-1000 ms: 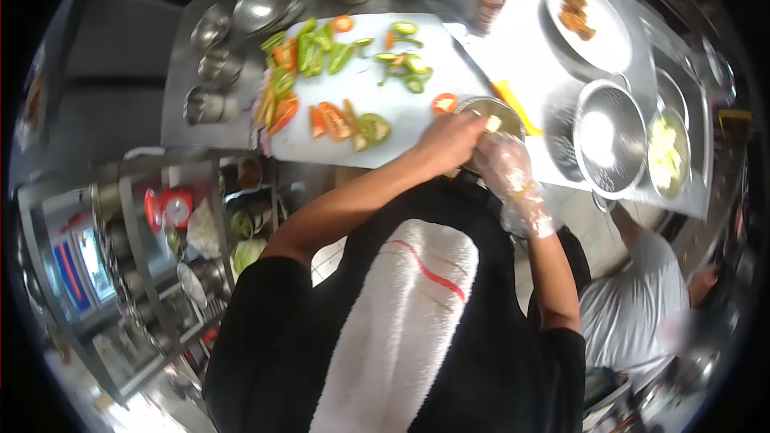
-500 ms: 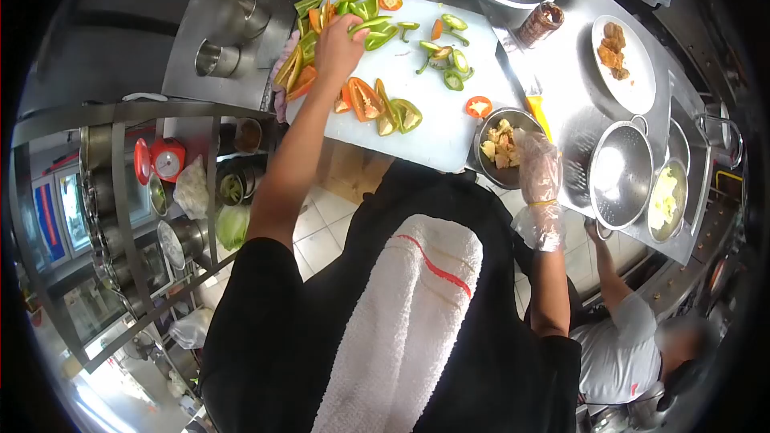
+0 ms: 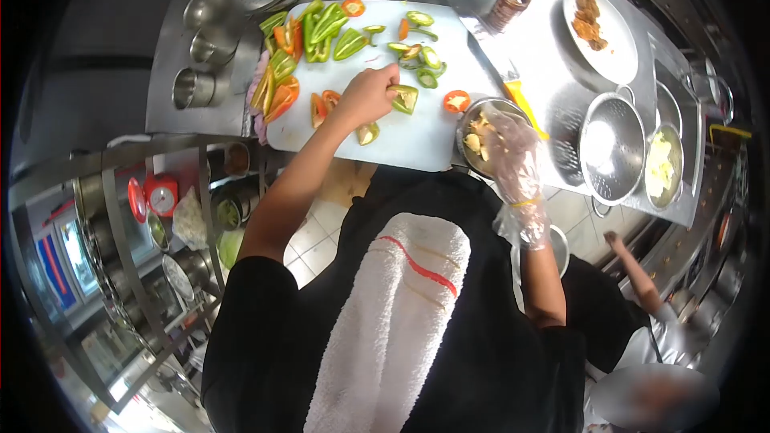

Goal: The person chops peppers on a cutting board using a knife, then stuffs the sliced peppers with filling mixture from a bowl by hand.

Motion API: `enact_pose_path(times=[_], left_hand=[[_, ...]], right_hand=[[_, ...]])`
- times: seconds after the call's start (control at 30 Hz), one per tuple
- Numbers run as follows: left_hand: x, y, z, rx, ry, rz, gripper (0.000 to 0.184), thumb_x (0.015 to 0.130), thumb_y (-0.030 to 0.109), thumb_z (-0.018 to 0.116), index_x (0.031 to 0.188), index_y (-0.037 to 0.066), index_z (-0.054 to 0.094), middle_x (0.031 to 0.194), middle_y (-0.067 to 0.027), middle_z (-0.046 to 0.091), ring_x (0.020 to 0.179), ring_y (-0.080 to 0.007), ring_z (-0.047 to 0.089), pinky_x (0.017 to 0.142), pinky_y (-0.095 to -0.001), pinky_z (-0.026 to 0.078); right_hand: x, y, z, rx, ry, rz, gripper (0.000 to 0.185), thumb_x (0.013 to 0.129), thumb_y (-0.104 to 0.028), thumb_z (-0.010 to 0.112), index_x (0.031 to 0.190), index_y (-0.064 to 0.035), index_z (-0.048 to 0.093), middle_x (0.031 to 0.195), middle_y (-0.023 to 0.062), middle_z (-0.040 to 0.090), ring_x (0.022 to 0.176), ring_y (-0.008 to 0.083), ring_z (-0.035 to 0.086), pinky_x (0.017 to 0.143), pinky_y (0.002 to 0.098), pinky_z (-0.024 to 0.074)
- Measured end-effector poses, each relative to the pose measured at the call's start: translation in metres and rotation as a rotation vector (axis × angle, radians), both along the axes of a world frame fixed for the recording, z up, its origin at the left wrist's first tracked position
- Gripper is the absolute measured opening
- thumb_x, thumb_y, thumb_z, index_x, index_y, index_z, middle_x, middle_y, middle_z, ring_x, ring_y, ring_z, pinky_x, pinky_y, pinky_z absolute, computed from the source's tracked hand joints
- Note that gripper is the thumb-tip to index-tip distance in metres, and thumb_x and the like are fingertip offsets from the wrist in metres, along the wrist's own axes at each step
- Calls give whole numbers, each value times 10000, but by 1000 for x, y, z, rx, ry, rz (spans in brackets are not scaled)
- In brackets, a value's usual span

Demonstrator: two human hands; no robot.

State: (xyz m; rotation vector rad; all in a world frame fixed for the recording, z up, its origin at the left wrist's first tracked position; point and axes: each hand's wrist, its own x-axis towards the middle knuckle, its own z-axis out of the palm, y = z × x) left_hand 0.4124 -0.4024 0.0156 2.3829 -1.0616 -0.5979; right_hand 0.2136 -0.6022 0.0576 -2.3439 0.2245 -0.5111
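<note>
Steel table, white board on top: left hand pinches a green pepper piece over the board, light edge grip advisable to avoid crushing; gloved right hand at the bowl, finger closure indeterminable.

I'm getting a smooth, kinda matt white rectangular cutting board, looks like plastic. Just right of the board: smooth round metal bowl, crinkly glossy clear plastic glove. Farther right, super shiny round perforated metal colander. Below the board, rough fluffy white cloth towel with red stripe.
</note>
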Motion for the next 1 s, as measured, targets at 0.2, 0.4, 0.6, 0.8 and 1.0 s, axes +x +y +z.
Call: enact_pose_path(times=[0.2, 0.4, 0.6, 0.8, 1.0], left_hand=[[-41, -54, 24, -245, 229, 36, 191, 811, -27, 542, 999, -15, 575, 697, -148, 601, 587, -210, 534, 575, -335, 426], [-83, -93, 24, -170, 203, -88, 150, 783, -9, 506, 889, -67, 596, 698, -188, 596, 592, -253, 547, 588, -343, 449], [-84, -101, 23, -125, 255, -133, 186, 770, 2, 500, 909, -44, 615, 659, -200, 565, 549, -295, 526, 559, -363, 429], [-81, -93, 29, -146, 194, -68, 234, 782, -16, 514, 980, -30, 639, 676, -195, 590, 561, -279, 547, 558, -342, 434], [-91, -95, 18, -452, 17, 13, 271, 794, -52, 559, 1049, -1, 635, 865, -197, 658, 719, -340, 637, 671, -353, 509]], right_hand=[[22, 12, -21, -87, -23, 45, 240, 809, -114, 623, 1040, -64, 662, 1035, 165, 641, 977, 359, 586, 850, 451, 461], [6, -2, -42, 6, 155, -109, 189, 771, -85, 634, 957, -49, 633, 902, 150, 637, 849, 350, 625, 724, 427, 501], [-6, -11, -49, 4, 34, -109, 90, 753, -71, 603, 841, -57, 614, 752, 141, 595, 745, 350, 606, 636, 447, 480], [-12, -32, -49, 378, 282, -419, 110, 760, -123, 641, 826, -35, 643, 835, 148, 655, 747, 292, 637, 670, 405, 496], [-29, -44, -53, 353, 89, -198, 257, 782, -225, 687, 837, 22, 647, 998, 208, 643, 1069, 268, 584, 872, 367, 445]])
